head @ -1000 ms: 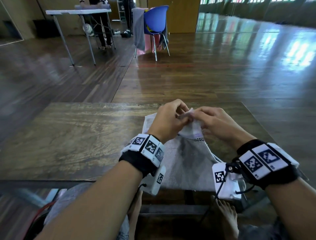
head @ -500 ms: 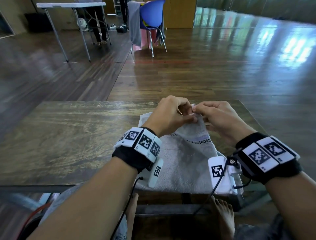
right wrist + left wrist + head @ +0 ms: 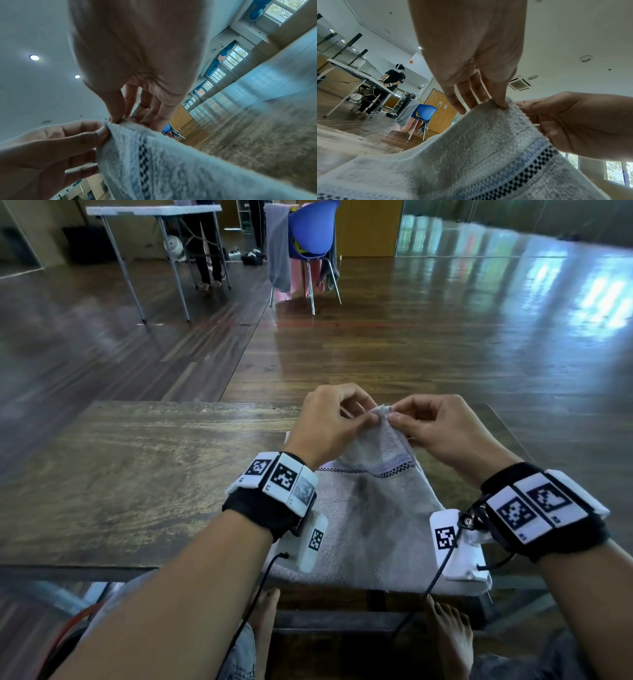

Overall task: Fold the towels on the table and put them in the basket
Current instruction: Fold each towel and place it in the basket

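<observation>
A pale grey towel with a blue and black checked band lies on the right half of the wooden table. Its far end is lifted into a peak. My left hand pinches that peak between thumb and fingers, and my right hand pinches it right beside. The left wrist view shows my left hand on the towel edge, the other hand close on the right. The right wrist view shows my right hand nipping the towel corner. No basket is in view.
Beyond the table's far edge lies bare wooden floor. A blue chair draped with cloths and a white folding table stand far back, with a person at that table. My bare feet are under the table.
Both hands have raised the pinched towel end a little higher and drawn it toward me, so the checked band now shows below the peak. The head view has tilted slightly.
</observation>
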Available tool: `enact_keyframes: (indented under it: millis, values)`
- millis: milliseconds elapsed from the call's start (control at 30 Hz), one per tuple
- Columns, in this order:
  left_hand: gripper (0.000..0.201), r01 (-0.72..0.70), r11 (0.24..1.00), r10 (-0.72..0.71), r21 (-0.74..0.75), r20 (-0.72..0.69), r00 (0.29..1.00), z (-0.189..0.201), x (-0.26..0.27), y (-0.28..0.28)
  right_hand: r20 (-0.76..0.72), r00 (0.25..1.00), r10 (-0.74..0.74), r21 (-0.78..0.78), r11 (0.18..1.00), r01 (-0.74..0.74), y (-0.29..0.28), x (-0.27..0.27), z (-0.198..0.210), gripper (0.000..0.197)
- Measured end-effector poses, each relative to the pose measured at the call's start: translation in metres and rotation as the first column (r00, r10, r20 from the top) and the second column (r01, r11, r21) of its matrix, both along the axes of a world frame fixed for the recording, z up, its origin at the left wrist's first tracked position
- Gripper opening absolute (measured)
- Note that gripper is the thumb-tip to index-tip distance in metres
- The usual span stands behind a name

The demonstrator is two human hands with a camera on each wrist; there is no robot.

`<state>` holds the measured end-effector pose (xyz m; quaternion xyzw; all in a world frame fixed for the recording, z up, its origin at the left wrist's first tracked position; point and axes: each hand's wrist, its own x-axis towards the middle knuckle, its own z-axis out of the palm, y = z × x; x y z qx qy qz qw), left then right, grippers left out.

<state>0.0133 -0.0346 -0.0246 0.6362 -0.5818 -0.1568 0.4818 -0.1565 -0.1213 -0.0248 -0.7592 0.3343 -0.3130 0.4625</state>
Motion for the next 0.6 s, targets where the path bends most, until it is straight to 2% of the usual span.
enact_keyframes:
  millis: [233,400,600]
  values:
    - [0.013,-0.025,0.999,0.026,-0.031,0.019,0.999,-0.0001,-0.0031,0.0009,-0.001,0.999,-0.037,-0.032,0.999,0.037,-0.0053,0.0013,-0.0051,0.012]
    - [0.013,-0.028,0.998,0.025,-0.052,-0.052,0.998,-0.0012,-0.0038,0.0011,-0.005,1.000,-0.021,-0.020,1.000,0.021,-0.0034,0.0042,-0.0058,0.013]
    - [0.009,0.002,0.999,-0.002,-0.043,-0.005,1.000,-0.0031,-0.0026,0.0018,-0.048,0.999,-0.008,-0.035,0.999,0.006,-0.0066,0.0041,-0.0077,0.017]
